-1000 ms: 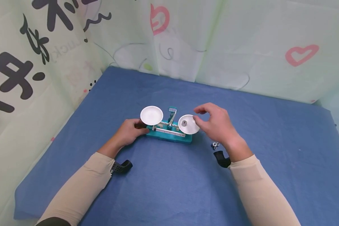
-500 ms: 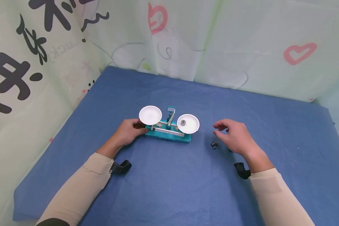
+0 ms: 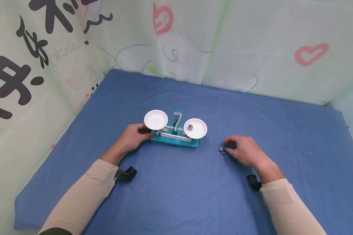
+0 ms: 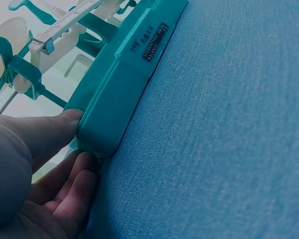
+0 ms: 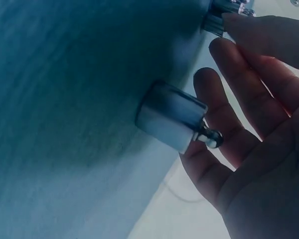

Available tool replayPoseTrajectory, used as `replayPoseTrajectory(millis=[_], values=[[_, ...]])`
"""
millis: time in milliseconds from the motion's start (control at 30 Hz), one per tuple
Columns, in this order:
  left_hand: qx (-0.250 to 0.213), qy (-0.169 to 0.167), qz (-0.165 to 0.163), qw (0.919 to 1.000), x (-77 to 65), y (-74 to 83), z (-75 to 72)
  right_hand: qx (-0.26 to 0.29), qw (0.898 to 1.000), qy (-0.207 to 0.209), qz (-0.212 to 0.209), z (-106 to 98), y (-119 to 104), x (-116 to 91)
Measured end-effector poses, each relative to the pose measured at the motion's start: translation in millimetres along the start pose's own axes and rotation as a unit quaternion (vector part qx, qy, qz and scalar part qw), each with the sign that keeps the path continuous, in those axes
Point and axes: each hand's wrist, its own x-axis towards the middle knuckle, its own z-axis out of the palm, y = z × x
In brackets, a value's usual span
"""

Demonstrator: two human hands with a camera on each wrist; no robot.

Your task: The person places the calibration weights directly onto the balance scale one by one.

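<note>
- I see the balance [image 3: 173, 141] in the middle of the desk [image 3: 176, 195]. One weight [image 3: 190, 127] sits in its right pan [image 3: 199, 131].
- The left hand [image 3: 132, 137] grips the left end of the base, thumb on its edge and fingers at the corner.
- The right hand [image 3: 247, 151] is loosely curved and not closed, thumb and forefinger parted at the small weights [image 3: 222, 150], right of the balance and slightly nearer; the thumb looks to touch one.
- A lone weight [image 5: 169, 117] sits just beside that hand's other fingers.
- I judge the weights metal: rigid, dense for their size, slippery. I'd pinch each by its knob.
- The balance looks like light plastic and may slide if bumped. I'd hold it low, by the base, keeping off the easily tipped pans.
</note>
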Motion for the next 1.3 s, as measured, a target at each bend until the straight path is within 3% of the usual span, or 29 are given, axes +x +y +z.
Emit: replayPoseTrajectory(millis=[467, 833, 1033, 1300], values=[[0.003, 0.004, 0.007, 1.0, 0.5, -1.7, 1.1, -0.017, 1.0, 0.002, 0.002, 2, 0, 2], [0.005, 0.004, 0.009, 0.9999, 1.6, -1.6, -0.2, 0.023, 0.997, 0.068, 0.01, -18, -13, -3], [0.005, 0.005, 0.007, 1.0, 1.5, -1.3, -0.2, 0.034, 0.993, 0.108, -0.035, -24, -22, -1], [0.0, 0.005, 0.009, 0.9999, 2.0, -3.4, 0.3, 0.053, 0.979, 0.171, -0.099, -23, -46, 11]])
